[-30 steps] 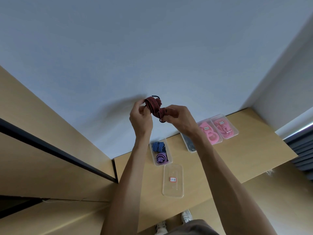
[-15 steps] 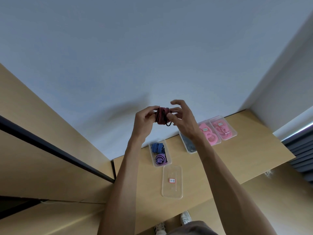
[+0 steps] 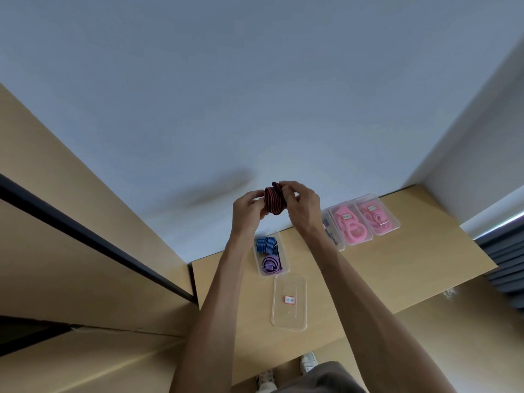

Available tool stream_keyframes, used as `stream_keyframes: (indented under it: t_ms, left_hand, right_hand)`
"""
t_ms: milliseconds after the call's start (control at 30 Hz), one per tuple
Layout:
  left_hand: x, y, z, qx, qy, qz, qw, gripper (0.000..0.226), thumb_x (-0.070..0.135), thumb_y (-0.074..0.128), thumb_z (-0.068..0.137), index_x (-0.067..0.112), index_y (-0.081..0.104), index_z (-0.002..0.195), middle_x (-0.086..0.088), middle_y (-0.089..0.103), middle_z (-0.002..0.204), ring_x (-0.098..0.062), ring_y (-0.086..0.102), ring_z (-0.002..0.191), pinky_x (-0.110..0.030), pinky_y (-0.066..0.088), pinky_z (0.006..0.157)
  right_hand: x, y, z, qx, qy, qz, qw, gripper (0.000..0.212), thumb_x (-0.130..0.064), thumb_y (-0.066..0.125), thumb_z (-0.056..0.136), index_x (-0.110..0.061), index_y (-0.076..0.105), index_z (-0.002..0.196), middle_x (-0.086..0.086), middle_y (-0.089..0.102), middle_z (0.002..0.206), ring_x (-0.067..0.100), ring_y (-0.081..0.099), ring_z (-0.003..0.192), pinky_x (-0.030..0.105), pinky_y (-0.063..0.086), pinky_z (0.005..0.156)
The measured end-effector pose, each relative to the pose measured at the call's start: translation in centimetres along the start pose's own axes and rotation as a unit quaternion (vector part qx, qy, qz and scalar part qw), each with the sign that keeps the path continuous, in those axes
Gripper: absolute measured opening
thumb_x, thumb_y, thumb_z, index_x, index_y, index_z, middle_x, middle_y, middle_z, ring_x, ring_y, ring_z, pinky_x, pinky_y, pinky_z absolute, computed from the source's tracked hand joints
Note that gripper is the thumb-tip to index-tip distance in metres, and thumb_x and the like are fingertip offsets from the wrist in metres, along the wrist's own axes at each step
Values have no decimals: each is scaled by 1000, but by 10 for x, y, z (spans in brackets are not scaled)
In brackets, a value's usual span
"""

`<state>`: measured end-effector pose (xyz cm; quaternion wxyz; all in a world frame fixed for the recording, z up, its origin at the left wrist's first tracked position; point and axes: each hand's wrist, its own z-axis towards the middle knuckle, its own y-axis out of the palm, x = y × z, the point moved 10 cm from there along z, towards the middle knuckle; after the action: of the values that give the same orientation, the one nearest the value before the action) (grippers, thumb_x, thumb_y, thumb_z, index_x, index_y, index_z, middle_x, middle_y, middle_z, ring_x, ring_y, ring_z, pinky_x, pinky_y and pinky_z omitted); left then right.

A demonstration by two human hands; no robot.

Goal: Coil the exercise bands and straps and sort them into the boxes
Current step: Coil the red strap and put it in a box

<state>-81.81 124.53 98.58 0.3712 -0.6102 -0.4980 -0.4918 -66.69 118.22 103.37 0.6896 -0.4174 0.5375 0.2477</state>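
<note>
A red-and-black striped strap [image 3: 273,200] is wound into a tight coil, held up in the air above the table. My left hand [image 3: 246,212] grips the coil from the left and my right hand [image 3: 303,207] pinches its top and right side. Below them an open clear box [image 3: 284,264] holds a blue striped coil [image 3: 266,244] and a purple coil [image 3: 271,264]. Its clear lid [image 3: 289,302] with a small label lies in front of it.
The wooden table [image 3: 397,265] stands against a pale wall. At its back right sit a box with dark straps [image 3: 332,234] and two clear boxes of pink bands [image 3: 351,224] [image 3: 377,217]. A wooden shelf unit [image 3: 71,251] rises on the left.
The strap went from a loose bundle to a tight coil. Both hands stay on it; my right hand's fingers moved over the coil's top. Hands dropped slightly.
</note>
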Motion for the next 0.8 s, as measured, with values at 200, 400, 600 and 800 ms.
stream_keyframes:
  t_ms: [200, 400, 600, 800]
  left_hand:
    - [-24, -17, -3, 10, -42, 1, 999, 22, -1, 54, 86, 5, 75, 91, -2, 66, 60, -11, 58, 49, -18, 40, 47]
    - [-60, -23, 1, -14, -32, 113, 993, 21, 6, 54, 85, 9, 74, 81, -15, 70, 78, -35, 70, 83, -44, 59, 74]
    - [-155, -40, -10, 18, -86, 211, 974, 15, 7, 62, 82, 10, 76, 87, -7, 75, 77, -30, 69, 83, -36, 51, 71]
    - [-198, -41, -1, 41, -93, 230, 968, 21, 3, 61, 82, 10, 77, 94, -3, 76, 86, -21, 69, 86, -29, 48, 73]
  right_hand:
    - [26, 28, -7, -108, 11, -70, 992, 37, -24, 60, 95, -14, 65, 130, -2, 68, 110, 21, 64, 90, 15, 47, 72]
    - [78, 50, -20, -91, 111, -90, 986, 24, -26, 59, 95, -16, 57, 116, 7, 69, 110, 19, 66, 93, 26, 51, 72]
    - [137, 78, -47, -90, 151, -143, 974, 30, -3, 63, 83, -8, 70, 112, 10, 71, 109, 22, 65, 93, 22, 51, 77]
    - [193, 93, -56, -47, 193, -142, 970, 30, 1, 58, 85, -9, 75, 108, 9, 75, 100, 23, 68, 93, 26, 54, 81]
